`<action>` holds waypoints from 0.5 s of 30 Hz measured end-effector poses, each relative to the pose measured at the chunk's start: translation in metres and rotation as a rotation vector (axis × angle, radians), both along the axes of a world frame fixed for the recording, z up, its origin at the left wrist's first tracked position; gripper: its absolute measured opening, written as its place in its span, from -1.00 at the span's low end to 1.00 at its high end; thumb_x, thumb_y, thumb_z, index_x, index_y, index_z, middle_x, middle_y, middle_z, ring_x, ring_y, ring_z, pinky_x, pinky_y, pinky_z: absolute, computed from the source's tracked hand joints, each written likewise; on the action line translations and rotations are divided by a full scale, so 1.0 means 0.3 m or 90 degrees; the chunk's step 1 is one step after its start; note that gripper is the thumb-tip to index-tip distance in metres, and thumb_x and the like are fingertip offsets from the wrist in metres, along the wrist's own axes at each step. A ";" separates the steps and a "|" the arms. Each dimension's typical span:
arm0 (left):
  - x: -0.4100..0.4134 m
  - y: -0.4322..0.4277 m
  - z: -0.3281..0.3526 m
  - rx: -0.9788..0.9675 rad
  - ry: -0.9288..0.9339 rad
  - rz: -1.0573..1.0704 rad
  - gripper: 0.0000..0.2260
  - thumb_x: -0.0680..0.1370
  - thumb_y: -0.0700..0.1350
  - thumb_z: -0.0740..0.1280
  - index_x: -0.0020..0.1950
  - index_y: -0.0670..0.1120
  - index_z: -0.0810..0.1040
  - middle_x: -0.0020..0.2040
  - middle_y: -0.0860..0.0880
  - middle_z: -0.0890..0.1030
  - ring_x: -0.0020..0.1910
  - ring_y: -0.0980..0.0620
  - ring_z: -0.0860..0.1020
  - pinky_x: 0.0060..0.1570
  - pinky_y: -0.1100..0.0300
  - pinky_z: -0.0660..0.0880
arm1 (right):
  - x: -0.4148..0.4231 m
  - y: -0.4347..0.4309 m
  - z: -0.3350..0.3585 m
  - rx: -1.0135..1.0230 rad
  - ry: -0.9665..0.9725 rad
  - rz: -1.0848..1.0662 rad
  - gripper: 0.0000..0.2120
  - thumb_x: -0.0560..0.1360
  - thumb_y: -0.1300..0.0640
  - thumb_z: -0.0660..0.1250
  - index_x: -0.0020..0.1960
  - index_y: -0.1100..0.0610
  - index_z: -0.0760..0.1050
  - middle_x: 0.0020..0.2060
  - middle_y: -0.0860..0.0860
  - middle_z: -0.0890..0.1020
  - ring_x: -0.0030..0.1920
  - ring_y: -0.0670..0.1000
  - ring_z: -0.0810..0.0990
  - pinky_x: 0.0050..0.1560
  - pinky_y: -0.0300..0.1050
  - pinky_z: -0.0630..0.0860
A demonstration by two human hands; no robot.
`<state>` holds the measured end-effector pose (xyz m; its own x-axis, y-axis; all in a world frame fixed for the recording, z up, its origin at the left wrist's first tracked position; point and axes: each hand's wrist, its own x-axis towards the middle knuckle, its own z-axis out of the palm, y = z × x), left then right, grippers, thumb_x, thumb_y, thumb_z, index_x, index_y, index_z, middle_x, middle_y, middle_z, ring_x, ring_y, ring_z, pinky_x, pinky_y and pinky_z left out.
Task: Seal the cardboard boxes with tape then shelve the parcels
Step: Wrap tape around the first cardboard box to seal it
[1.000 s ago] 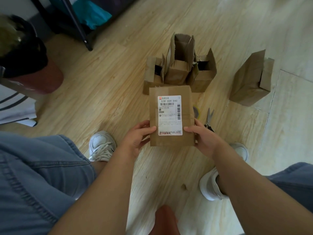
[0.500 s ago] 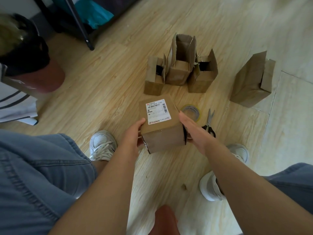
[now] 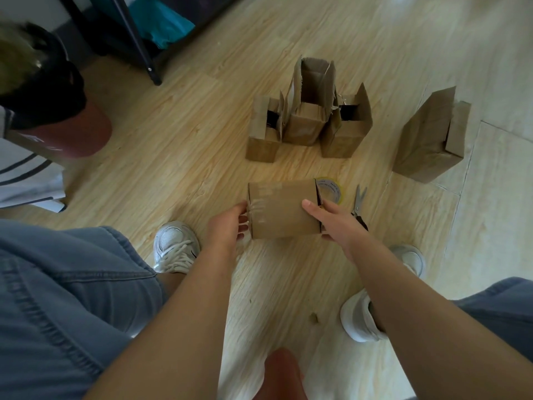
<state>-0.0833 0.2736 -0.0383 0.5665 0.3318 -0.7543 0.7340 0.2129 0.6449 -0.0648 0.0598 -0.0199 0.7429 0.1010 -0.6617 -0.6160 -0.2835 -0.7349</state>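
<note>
In the head view we look down at a wood floor (image 3: 202, 145). Near the middle of the frame is the box (image 3: 284, 209), lying flat and shut on top. Shiny strips of old tape cross its top near the left end. The right end shows a dark gap at the flap.

The left hand (image 3: 227, 223) grips the left end of the box, with its fingers curled round the edge. The right hand (image 3: 336, 220) holds the right end, with its thumb flat on top and its fingers round the side.

Just behind the right end of the box lies the tape (image 3: 334, 187), partly hidden by it. There are letters on the inside of the roll, but they are too small for us to read. The scissors (image 3: 359, 203) lie just right of the tape, tips pointing up the frame, with the handles partly under the right hand.

Higher up, three open boxes (image 3: 302, 122) stand close together with their flaps up. One more box, the side box (image 3: 429, 142), stands well apart at the right.

A strip of bare floor runs between the box and the open boxes. More floor shows low in the frame, between the left shoe (image 3: 176, 246) and the right shoe (image 3: 357, 321). A dark rack (image 3: 138, 50) stands at the upper left.
</note>
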 end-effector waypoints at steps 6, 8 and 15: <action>0.018 -0.005 0.058 0.046 -0.086 -0.060 -0.76 0.62 -0.04 0.29 0.25 -0.03 0.60 0.10 0.08 0.56 0.08 0.12 0.51 0.20 0.18 0.39 | 0.023 0.009 -0.005 -0.020 0.027 -0.084 -0.52 0.49 -0.33 0.34 0.23 -0.02 0.56 0.08 -0.01 0.66 0.05 0.04 0.67 0.16 0.02 0.63; 0.021 -0.005 0.092 -0.039 -0.126 -0.069 -0.70 0.62 -0.02 0.27 0.35 0.04 0.53 0.09 0.20 0.50 0.07 0.22 0.44 0.07 0.26 0.32 | 0.027 0.006 0.010 0.042 0.077 -0.117 -0.58 0.51 -0.30 0.34 0.12 0.03 0.55 -0.02 0.08 0.68 -0.02 0.09 0.69 0.15 0.05 0.63; 0.030 0.037 0.096 -0.079 -0.125 -0.162 -0.63 0.59 0.23 0.22 0.34 0.13 0.49 0.28 0.18 0.50 0.32 0.12 0.40 -0.03 0.28 0.26 | 0.036 -0.011 0.006 0.114 0.077 0.070 -0.18 0.22 -0.30 0.57 0.38 -0.03 0.44 0.18 -0.03 0.64 0.16 0.04 0.61 0.28 0.05 0.53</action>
<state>-0.0743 0.2849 -0.0095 0.7577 0.0743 -0.6484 0.6380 0.1248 0.7598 -0.0541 0.0566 -0.0183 0.6375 0.3011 -0.7092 -0.6750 -0.2255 -0.7025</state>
